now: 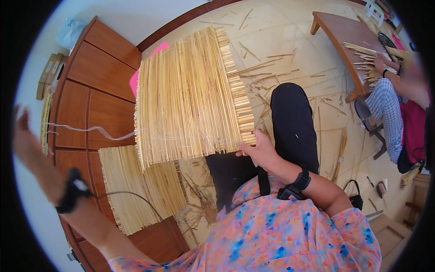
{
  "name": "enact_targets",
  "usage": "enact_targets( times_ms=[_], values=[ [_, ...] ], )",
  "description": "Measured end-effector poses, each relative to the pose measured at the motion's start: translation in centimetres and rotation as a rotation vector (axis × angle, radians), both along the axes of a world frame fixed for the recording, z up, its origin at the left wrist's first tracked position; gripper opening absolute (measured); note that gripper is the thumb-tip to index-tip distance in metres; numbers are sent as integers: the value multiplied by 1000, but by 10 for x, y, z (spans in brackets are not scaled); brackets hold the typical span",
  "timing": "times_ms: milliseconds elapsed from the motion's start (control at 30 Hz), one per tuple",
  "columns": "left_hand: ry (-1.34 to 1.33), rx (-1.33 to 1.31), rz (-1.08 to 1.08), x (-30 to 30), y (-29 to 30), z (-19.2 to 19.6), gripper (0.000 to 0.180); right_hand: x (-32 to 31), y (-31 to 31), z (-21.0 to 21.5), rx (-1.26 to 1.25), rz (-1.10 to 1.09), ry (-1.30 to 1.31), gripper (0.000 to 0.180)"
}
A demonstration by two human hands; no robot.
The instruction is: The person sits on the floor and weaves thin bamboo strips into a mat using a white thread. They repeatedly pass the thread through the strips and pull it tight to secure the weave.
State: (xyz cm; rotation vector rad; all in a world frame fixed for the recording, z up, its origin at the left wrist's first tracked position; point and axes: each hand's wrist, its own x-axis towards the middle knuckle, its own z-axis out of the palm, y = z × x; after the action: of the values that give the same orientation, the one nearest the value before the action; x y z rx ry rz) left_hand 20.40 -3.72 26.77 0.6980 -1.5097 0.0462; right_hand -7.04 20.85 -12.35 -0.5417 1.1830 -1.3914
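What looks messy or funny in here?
The floor looks messy: loose straw bits lie scattered on it, pointing every which way. The straw mat has an uneven right edge, with some stalks sticking out farther than others above the right hand. Nothing looks clearly broken.

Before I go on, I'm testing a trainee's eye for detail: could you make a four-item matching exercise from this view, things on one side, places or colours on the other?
Things:
1. Right hand
2. Left hand
3. Thin strip
4. Low table

Descriptions:
A. Brown, with pale sticks over one end
B. At the far left, off the mat
C. Whitish, running leftward from the mat
D. Gripping the upper mat near its corner

Pairs: 1-D, 2-B, 3-C, 4-A
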Motion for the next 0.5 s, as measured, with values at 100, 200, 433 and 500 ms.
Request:
enact_targets(
  times_ms=[100,200,433,500],
  values=[
    [-681,564,-310,-83,80,-128,21,-14,4,-5,3,-37,58,38],
    [-901,834,-624,-105,136,-227,18,-2,0,1,-21,3,18,37],
    [-1185,561,-313,-148,164,-316,16,-3,1,-8,-63,-68,-36,32],
    [-1295,544,-254,-152,166,-318,13,-3,1,-5,-64,-68,-36,32]
  ],
)
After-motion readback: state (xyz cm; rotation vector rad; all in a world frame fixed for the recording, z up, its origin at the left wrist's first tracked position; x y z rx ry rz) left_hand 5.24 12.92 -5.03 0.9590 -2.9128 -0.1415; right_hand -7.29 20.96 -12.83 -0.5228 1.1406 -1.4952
